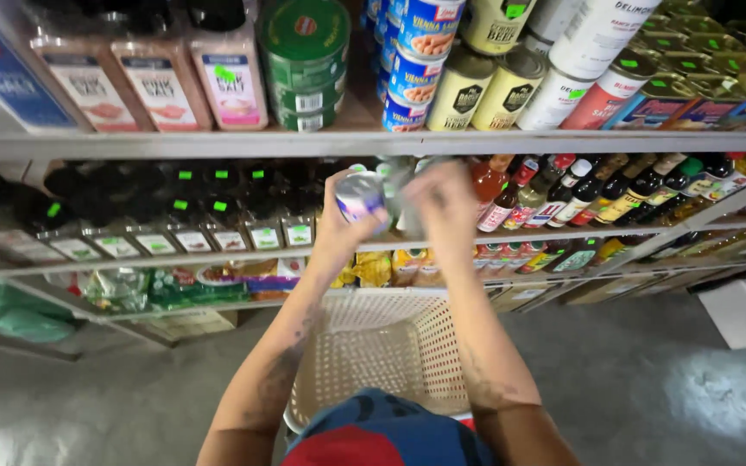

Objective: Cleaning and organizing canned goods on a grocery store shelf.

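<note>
Gripping a small can [361, 197], the left hand [344, 226] has its fingers wrapped round it at the middle shelf [218, 255] — just above a cream basket [390, 345]. Beside it the right hand [445, 207] is blurred; I cannot tell whether its fingers pinch anything. Sauce bottles [580, 194] stand to the right — dark jars [192, 216] left.

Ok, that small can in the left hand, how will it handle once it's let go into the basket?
The small can looks rigid metal, so probably dense for its size. Round-sided, it would likely roll if laid down in the cream basket. The left hand wraps it fully, suggesting an easy grip.
</note>
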